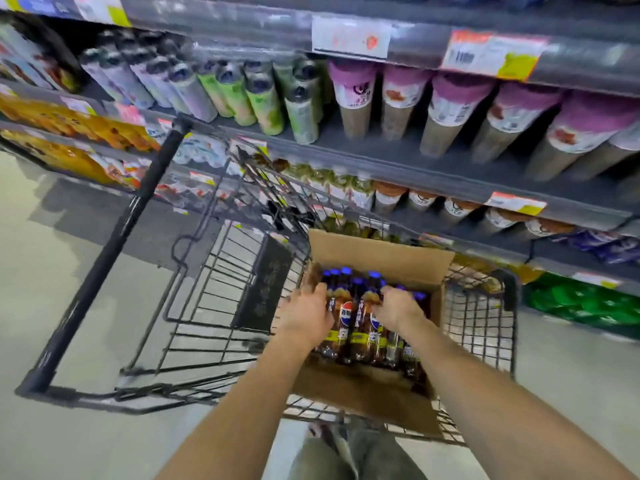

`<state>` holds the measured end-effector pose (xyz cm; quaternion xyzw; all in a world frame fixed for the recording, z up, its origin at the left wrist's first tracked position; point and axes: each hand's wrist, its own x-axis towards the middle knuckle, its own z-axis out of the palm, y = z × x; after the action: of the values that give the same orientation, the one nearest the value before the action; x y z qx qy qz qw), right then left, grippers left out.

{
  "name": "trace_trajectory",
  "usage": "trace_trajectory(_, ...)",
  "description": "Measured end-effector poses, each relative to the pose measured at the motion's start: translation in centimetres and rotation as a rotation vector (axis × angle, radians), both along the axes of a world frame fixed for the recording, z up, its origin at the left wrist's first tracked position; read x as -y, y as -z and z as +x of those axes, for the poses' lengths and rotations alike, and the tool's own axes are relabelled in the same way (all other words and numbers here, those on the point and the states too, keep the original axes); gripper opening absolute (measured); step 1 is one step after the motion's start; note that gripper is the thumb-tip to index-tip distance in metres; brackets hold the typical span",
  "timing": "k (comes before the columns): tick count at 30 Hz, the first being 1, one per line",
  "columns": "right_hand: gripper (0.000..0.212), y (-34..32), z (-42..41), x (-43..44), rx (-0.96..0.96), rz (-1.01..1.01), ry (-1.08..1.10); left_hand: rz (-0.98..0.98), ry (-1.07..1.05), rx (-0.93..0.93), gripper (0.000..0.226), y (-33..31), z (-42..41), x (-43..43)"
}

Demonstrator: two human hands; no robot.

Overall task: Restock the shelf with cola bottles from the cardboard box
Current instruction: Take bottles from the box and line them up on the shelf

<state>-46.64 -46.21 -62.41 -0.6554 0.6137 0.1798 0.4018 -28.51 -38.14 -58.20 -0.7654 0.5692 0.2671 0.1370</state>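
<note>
Reaching down into the open cardboard box [377, 252], both of the person's hands lay on the cola bottles [356, 327] packed inside it. The box sat at the right end of the wire shopping cart [214, 306], its far flap standing up toward the shelf [381, 157]. The bottles stood close together along the far and right sides of the box, with blue caps, dark contents and yellow label bands.

The left hand [304, 315] rested back-up over the leftmost bottles by the box's left wall, its fingers held together and laid forward along a bottle's shoulder. Motion blur hid whether they closed round it. The right hand [398, 306] covered the bottles toward the right side, its fingers bent downward at the knuckles among the necks. Whether it gripped one could not be told.

The cart's black push bar [114, 244] slanted away at the left over the pale floor [52, 271]. On the shelf beyond the cart stood green-labelled bottles [263, 102] and, to their right, a row of purple-lidded cups [450, 102]. Price tags [491, 53] hung on the shelf edge above them.
</note>
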Motion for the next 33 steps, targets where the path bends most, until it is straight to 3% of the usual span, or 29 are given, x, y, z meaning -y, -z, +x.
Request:
trace_trajectory(7, 0.095, 8.3, 0.4, 0.6, 0.013, 0.153, 0.313, 0.109, -0.134, -0.161, 0.061, 7.9, 0.0, 2.7)
trace_trajectory(10, 0.092, 11.4, 0.5, 0.1, -0.011, 0.171, 0.359, 0.185, -0.179, -0.222, 0.088, 11.5, -0.4, 3.4)
trace_trajectory(15, 0.106, 13.9, 1.1, -1.5, 0.038, 0.195, 0.454, 0.258, -0.222, -0.289, 0.124, 15.8, -0.8, 3.3)
trace_trajectory(24, 0.089, 13.8, 2.1, -3.9, 0.215, 0.045, 0.784, 0.095, -0.48, -0.498, 0.1, 17.7, -0.6, 1.8)
trace_trajectory(33, 0.087, 8.1, 1.7, -4.2, 0.381, -0.136, 0.838, -0.147, -0.288, -0.656, 0.092, 12.4, 1.8, 0.8)
